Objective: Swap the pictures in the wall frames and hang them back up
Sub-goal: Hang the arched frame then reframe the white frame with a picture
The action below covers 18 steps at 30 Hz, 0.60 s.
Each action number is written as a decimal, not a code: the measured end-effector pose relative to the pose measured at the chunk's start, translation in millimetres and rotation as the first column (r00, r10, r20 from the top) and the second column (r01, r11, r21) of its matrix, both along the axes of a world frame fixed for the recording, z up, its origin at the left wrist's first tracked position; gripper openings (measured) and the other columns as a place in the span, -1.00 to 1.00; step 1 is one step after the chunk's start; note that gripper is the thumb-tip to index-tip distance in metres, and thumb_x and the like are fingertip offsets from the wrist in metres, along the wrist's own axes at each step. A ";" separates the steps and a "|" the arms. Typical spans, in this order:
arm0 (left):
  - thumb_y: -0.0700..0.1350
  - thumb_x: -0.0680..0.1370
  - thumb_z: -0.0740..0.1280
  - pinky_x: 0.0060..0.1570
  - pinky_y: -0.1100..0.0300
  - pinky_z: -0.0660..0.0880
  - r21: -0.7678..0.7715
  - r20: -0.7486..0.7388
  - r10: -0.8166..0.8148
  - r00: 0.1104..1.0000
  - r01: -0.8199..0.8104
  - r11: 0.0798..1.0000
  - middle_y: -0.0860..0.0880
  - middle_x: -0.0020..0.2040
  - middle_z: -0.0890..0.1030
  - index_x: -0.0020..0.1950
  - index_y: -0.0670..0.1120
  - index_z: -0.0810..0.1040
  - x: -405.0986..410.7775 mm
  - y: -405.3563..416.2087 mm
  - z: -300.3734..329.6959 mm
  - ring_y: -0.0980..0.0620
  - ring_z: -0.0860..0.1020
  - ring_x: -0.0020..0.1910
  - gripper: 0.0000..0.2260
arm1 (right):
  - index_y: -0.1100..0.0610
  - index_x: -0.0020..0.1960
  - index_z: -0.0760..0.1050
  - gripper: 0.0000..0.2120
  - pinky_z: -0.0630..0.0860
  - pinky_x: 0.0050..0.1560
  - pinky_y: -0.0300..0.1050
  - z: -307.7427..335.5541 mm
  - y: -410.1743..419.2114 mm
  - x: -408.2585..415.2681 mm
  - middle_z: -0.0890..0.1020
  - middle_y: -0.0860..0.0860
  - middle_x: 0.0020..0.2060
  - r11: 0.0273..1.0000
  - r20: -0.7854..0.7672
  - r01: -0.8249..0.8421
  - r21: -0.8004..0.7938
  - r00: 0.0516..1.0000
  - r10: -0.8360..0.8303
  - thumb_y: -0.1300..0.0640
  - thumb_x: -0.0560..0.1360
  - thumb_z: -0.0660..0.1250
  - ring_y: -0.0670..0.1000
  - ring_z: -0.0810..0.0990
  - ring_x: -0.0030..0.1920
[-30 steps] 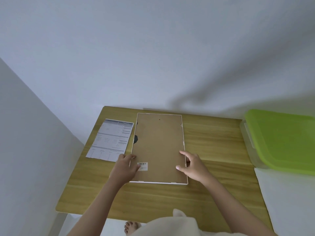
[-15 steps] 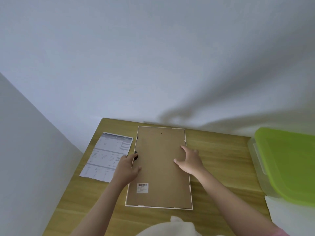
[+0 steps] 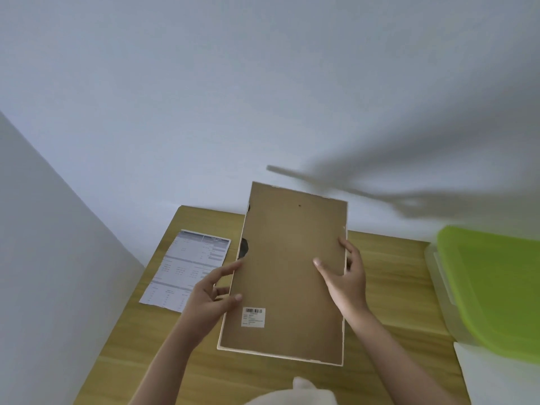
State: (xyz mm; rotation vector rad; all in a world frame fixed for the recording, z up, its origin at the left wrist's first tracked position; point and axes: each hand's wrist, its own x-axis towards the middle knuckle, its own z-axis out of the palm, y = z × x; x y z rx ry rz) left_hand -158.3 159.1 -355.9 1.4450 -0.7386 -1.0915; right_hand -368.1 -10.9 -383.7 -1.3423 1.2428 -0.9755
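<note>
Brown fibreboard back of the picture frame (image 3: 289, 276) faces me at centre of view, lifted off the wooden table (image 3: 388, 287) and tilted, top edge toward the wall (image 3: 263, 83). Long axis runs lower centre to upper centre, leaning slightly left at the top; barcode label (image 3: 253, 317) near the bottom, small hanging hole near the top. My left hand (image 3: 210, 296) grasps the left long edge, thumb on the backing. My right hand (image 3: 347, 279) grasps the right long edge, fingers spread on the board. Both sit about mid-length, equally near. A printed sheet (image 3: 187, 267) lies flat on the table, left of the frame. Judgement: next is the wall, hole end uppermost.
</note>
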 end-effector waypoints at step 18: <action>-0.41 0.43 0.35 -0.21 0.05 0.63 -0.371 0.376 0.198 0.905 -0.049 0.927 0.13 0.04 0.58 0.13 0.12 0.60 -88.0 12.8 77.8 0.04 0.57 0.06 -0.53 | -0.12 0.50 0.12 -0.33 0.57 -0.05 -0.21 132.9 52.7 8.2 0.38 -0.45 0.19 0.880 0.061 -0.327 -0.344 0.928 0.369 0.09 0.50 0.36 -0.27 0.55 0.13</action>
